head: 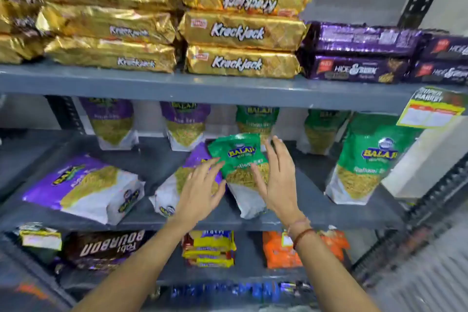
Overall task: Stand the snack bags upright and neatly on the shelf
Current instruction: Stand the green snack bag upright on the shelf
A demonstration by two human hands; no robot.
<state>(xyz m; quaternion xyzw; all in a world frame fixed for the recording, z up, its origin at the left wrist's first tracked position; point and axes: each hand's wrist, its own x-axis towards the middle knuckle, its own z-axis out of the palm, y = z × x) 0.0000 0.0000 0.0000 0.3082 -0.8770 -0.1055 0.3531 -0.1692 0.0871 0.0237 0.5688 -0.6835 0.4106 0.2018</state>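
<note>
At the middle of the centre shelf (316, 210), I have both hands spread around the green bag (240, 159), which leans back and tilts to the left, its white bottom toward me. My left hand (200, 192) is open with fingers fanned, the fingertips at the bag's left edge and the palm over the purple bag (182, 180) lying flat just beside it; my right hand (278, 180) is open too, its palm facing the bag's right side, and I cannot tell whether it actually touches. Neither hand grips anything. To do this well, I judge I should press in evenly from both sides, square the base on the shelf, and bring the top forward until it stands on its own, since the soft filling may slump. Farther left, a second purple bag (83, 187) lies on its side and also needs standing. To the right, another green bag (362, 159) is already upright, and a row of bags stands along the far wall. Gold biscuit packs (240, 30) are stacked on the upper shelf.
</note>
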